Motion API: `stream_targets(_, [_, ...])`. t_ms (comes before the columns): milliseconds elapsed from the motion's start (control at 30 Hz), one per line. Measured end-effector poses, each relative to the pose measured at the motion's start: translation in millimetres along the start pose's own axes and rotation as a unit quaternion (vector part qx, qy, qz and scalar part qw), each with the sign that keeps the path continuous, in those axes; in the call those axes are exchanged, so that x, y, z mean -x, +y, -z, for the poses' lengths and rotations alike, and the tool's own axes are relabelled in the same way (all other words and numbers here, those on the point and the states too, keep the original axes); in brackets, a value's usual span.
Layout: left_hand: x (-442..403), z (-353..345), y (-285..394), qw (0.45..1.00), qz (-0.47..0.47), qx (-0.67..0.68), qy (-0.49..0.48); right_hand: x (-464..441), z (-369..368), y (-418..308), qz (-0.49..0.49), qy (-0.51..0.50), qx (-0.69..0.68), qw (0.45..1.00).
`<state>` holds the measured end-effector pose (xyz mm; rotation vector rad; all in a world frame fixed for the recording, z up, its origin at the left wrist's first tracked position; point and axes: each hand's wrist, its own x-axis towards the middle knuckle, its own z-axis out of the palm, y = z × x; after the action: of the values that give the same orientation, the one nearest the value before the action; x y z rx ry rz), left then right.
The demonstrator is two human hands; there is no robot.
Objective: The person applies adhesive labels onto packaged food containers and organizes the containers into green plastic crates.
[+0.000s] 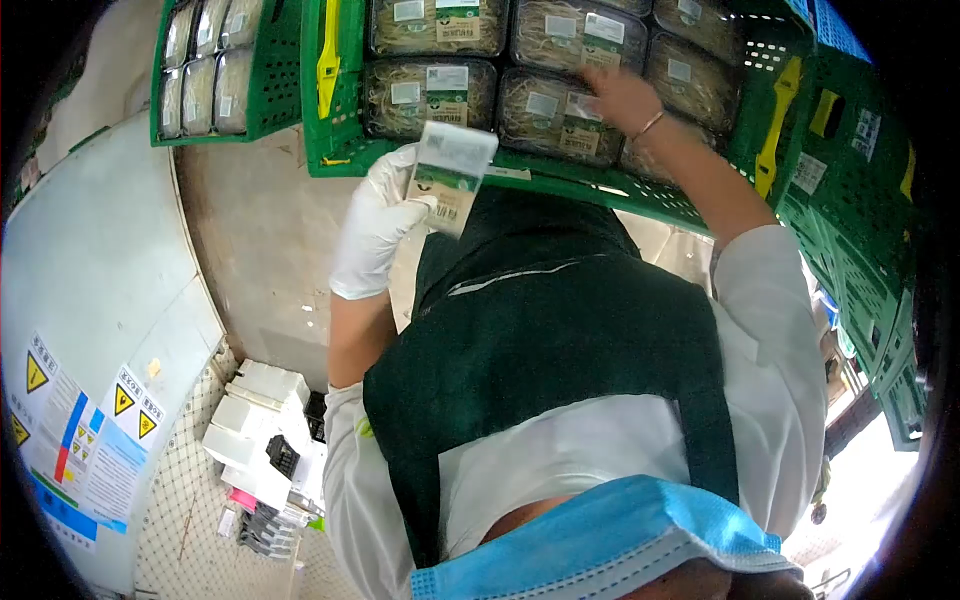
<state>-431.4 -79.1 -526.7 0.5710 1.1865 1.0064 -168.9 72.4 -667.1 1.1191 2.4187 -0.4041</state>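
My left hand (385, 215), in a white glove, is closed on a stack of printed labels (450, 178) just outside the front edge of a green crate (335, 160). Bare and slightly blurred, my right hand (622, 98) reaches over the crate, its fingers at a label (585, 108) on a front-row package (530, 128). Whether the fingers grip that label cannot be made out. Black trays under clear film fill the crate in rows. Several, such as the front-left package (395, 115), carry a green-and-brown label beside a small white one; those at the right show only the white one.
Another green crate (262, 120) with smaller packages stands at the upper left. Stacked green crates (850, 200) rise at the right. White boxes (255, 420) are on the floor at the lower left, near a panel (110, 270) with warning signs.
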Motion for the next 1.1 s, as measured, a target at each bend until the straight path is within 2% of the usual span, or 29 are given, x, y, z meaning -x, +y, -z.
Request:
stream_targets(33, [-4.4,-2.2,-1.9,0.999,-0.014,0.037,-0.001,-11.1,1.6,15.5,-0.030,0.097,-0.067,0.993])
stream_targets(100, [-11.6,-7.9,-4.4,1.000,0.011,0.028,0.008,-32.5,5.8,37.3,0.000,0.258,-0.039,0.965])
stream_targets(167, [-13.0,-9.4,-6.6,0.996,0.060,0.013,0.063,-58.6,0.9,47.4,-0.015,0.221,-0.030,0.975])
stream_targets(200, [-16.7,-3.4,-12.1,0.994,0.046,-0.079,0.060,-67.2,-1.3,48.5,-0.031,0.186,-0.020,0.982])
stream_targets(233, [-24.4,-6.4,-11.6,0.994,0.048,-0.080,0.064,-64.0,12.2,42.9,-0.028,0.186,-0.023,0.982])
stream_targets(267, [-31.5,-14.5,-11.2,0.998,-0.001,-0.054,0.036,-58.9,27.4,39.1,-0.033,0.143,-0.179,0.973])
stream_targets(300, [-40.3,-22.7,-11.1,0.998,-0.054,-0.027,0.004,-47.0,52.7,31.0,-0.041,0.099,-0.327,0.939])
stream_targets(367, [-49.6,-34.1,-15.3,0.999,-0.031,-0.005,-0.005,9.8,100.9,-13.3,0.136,0.061,-0.523,0.839])
stream_targets(400, [-52.4,-45.1,-3.1,0.997,-0.047,0.008,-0.059,31.8,111.1,-32.6,0.163,0.041,-0.492,0.854])
stream_targets(433, [-53.5,-50.1,-6.1,0.997,-0.048,0.006,-0.062,44.8,118.2,-44.6,0.188,0.023,-0.459,0.868])
stream_targets(500, [-55.7,-58.0,-15.3,0.997,-0.032,0.054,-0.034,54.3,104.5,-60.2,0.152,0.142,-0.389,0.898])
stream_targets(533, [-54.8,-57.1,-16.5,0.998,-0.034,-0.041,0.010,58.0,101.7,-63.7,0.124,0.165,-0.401,0.893])
stream_targets(567, [-54.3,-58.2,-18.1,0.999,-0.034,-0.042,0.001,63.8,102.4,-63.2,0.116,0.169,-0.399,0.894])
stream_targets(633, [-51.5,-66.4,-16.6,0.991,0.020,-0.105,0.085,77.2,102.9,-58.4,0.091,0.184,-0.463,0.862])
stream_targets(667, [-49.1,-71.6,-14.2,0.992,0.030,-0.106,0.067,83.9,102.4,-47.1,0.037,0.201,-0.427,0.881])
stream_targets(700, [-50.4,-72.7,-14.9,0.967,0.012,-0.253,0.037,87.2,99.2,-22.1,-0.032,0.220,-0.470,0.854])
stream_targets(733, [-49.4,-76.0,-14.1,0.976,0.022,-0.217,0.013,94.2,110.6,5.4,-0.123,0.240,-0.368,0.890])
stream_targets(767, [-47.4,-77.3,-13.6,0.983,0.034,-0.180,-0.008,99.1,97.0,52.3,-0.070,0.289,-0.277,0.914])
stream_targets(800, [-48.1,-67.8,-16.8,0.973,0.046,-0.224,-0.014,108.4,93.3,80.5,-0.107,0.195,-0.256,0.941])
stream_targets(833, [-45.5,-65.8,-9.4,0.984,0.088,-0.155,-0.022,115.5,71.9,98.5,-0.098,0.116,-0.171,0.973])
stream_targets(900, [-42.0,-58.5,-10.1,0.985,0.135,-0.106,-0.003,122.7,25.7,103.0,-0.085,-0.060,-0.071,0.992])
stream_targets(933, [-43.3,-51.1,-13.7,0.985,0.137,-0.106,-0.005,121.0,-9.7,108.6,-0.080,-0.066,-0.058,0.993])
stream_targets(967, [-45.0,-42.5,-19.5,0.980,0.087,-0.175,-0.023,115.2,-37.8,113.8,-0.072,-0.072,-0.043,0.994])
stream_targets(1000, [-45.8,-38.2,-22.8,0.969,0.035,-0.243,-0.039,107.5,-49.1,115.4,-0.070,-0.072,-0.042,0.994])
stream_targets(1033, [-45.7,-41.4,-17.8,0.969,0.036,-0.243,-0.037,100.6,-55.3,114.3,-0.079,-0.101,0.007,0.992])
stream_targets(1100, [-45.0,-50.6,-5.0,0.986,0.105,-0.101,-0.081,94.2,-57.0,110.4,-0.083,-0.129,0.053,0.987])
